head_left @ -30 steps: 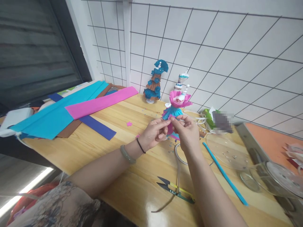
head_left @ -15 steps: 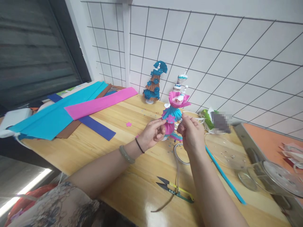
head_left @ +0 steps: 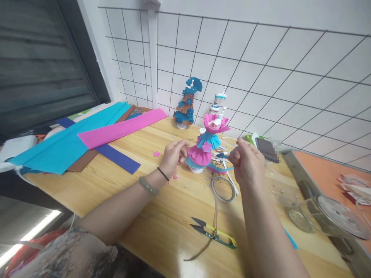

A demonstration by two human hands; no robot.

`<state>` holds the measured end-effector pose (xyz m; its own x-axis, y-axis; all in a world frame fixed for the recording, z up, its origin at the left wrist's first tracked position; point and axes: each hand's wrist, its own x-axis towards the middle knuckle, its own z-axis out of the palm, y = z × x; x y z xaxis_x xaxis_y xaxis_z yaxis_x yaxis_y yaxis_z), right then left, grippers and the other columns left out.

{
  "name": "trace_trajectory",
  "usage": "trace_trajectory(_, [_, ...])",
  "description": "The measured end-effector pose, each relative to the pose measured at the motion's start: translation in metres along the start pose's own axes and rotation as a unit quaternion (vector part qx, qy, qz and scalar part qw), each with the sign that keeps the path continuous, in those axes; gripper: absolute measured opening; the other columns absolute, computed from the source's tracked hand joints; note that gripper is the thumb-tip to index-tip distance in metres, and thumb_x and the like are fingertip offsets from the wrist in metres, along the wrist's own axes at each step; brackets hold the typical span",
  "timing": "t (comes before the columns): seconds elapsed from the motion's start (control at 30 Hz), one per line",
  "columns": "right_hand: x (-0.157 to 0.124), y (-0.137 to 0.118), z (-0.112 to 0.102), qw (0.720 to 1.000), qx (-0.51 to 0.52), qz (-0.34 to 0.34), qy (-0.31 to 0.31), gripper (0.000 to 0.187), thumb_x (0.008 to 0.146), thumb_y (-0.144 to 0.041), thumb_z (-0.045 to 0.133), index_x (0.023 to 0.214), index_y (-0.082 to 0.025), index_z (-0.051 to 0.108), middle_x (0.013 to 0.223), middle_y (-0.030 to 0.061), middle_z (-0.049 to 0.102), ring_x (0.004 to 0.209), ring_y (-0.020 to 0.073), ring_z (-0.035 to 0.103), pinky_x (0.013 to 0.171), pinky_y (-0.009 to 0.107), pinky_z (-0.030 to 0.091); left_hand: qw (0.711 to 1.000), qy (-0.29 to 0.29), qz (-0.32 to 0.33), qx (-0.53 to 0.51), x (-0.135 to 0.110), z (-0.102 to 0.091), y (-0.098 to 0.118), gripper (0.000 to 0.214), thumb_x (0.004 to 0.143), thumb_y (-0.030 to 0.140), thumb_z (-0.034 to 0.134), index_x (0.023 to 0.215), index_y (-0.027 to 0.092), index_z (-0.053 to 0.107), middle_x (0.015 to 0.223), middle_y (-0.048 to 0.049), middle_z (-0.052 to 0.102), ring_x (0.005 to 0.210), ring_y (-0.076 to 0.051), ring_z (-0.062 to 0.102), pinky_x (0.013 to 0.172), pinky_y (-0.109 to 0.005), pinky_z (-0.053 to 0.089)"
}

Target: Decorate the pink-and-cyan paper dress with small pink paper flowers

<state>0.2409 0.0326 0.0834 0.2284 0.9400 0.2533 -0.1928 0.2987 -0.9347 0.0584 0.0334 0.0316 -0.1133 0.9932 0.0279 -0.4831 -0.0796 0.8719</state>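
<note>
Between my hands stands a tiered ornament of ruffled pink and blue crepe paper (head_left: pixel 199 155), on a white base. A pink paper flower (head_left: pixel 206 146) sits on the front of its blue tier. Just to the left is my left hand (head_left: pixel 173 157), apart from the ornament, with thumb and fingertips drawn together. My right hand (head_left: pixel 248 160) is raised on the other side, fingers curled and thumb against the forefinger. Whether either pinch holds something small cannot be made out. Below the ornament lie a tape roll (head_left: pixel 213 188) and yellow-handled thread snips (head_left: pixel 214 233).
Behind stand a blue-and-brown paper tree (head_left: pixel 185 103) and a white ornament (head_left: pixel 219 99). Strips of blue, pink and brown crepe paper (head_left: pixel 121 128) cover the table's left side. A loose pink flower (head_left: pixel 156 154), paper scraps and a clear round container (head_left: pixel 330 216) lie about.
My hands have moved apart from the ornament, the left one leftward and the right one rightward. The pink flower stays on the blue tier. The view has shifted slightly.
</note>
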Motion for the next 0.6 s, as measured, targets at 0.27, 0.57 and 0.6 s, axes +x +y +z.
trace_trajectory(0.27, [-0.001, -0.006, 0.0, 1.0, 0.02, 0.005, 0.014, 0.028, 0.068, -0.038, 0.066, 0.059, -0.018, 0.049, 0.037, -0.0091, 0.036, 0.035, 0.0046, 0.03, 0.036, 0.019, 0.026, 0.989, 0.075, 0.076, 0.102, 0.036, -0.038, 0.005, 0.02, 0.071, 0.033, 0.06, 0.073, 0.014, 0.056, 0.045, 0.0045, 0.047, 0.033, -0.003, 0.036, 0.034, -0.015, 0.02])
trace_trajectory(0.57, [-0.011, -0.023, 0.004, 0.999, 0.008, -0.04, 0.007, 0.032, 0.073, -0.039, 0.062, 0.054, -0.017, 0.05, 0.036, -0.0073, 0.037, 0.036, 0.0044, 0.031, 0.037, 0.019, 0.025, 0.985, 0.053, 0.048, 0.155, 0.041, -0.047, -0.003, 0.039, 0.073, 0.05, 0.056, 0.059, 0.014, 0.05, 0.041, 0.0026, 0.046, 0.033, -0.004, 0.037, 0.035, -0.016, 0.024])
trace_trajectory(0.6, [-0.012, -0.025, 0.003, 0.999, 0.008, -0.043, 0.01, 0.032, 0.072, -0.039, 0.063, 0.054, -0.017, 0.05, 0.036, -0.0073, 0.037, 0.036, 0.0045, 0.031, 0.037, 0.019, 0.025, 0.984, 0.052, 0.048, 0.161, 0.04, -0.046, -0.003, 0.041, 0.073, 0.051, 0.055, 0.058, 0.014, 0.049, 0.04, 0.0025, 0.045, 0.033, -0.004, 0.038, 0.036, -0.016, 0.025])
